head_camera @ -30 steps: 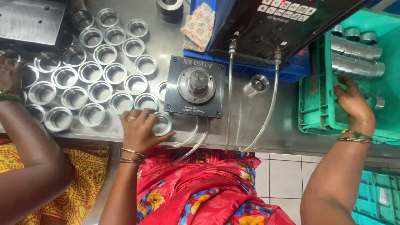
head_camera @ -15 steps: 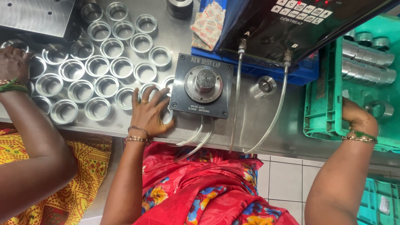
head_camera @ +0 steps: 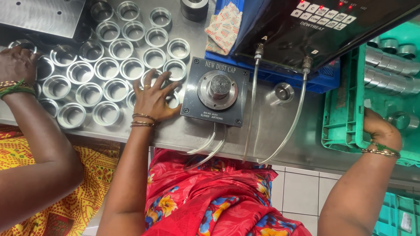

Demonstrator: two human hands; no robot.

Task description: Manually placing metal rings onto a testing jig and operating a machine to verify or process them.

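Note:
My left hand (head_camera: pixel 153 98) lies flat on the steel table, fingers spread over a few of the several shiny metal rings (head_camera: pixel 107 67) laid out in rows; it grips none of them. Just to its right sits a dark square test fixture (head_camera: pixel 215 91) with a round metal post in its middle. My right hand (head_camera: pixel 382 131) is inside the green crate (head_camera: pixel 345 126) at its near edge, fingers curled around a metal cylinder (head_camera: pixel 400 120). More cylinders (head_camera: pixel 389 61) lie in a row further back in the crate.
Another person's hand (head_camera: pixel 17 65) rests on the rings at the far left. A black control unit (head_camera: pixel 332 30) stands on a blue tray, with two clear hoses (head_camera: pixel 251 113) hanging over the table's front edge. A patterned cloth (head_camera: pixel 223 28) and a grey plate (head_camera: pixel 39 15) lie at the back.
My left hand has slid further onto the rings and spread its fingers. My right hand has drawn back toward the crate's near edge with the cylinder.

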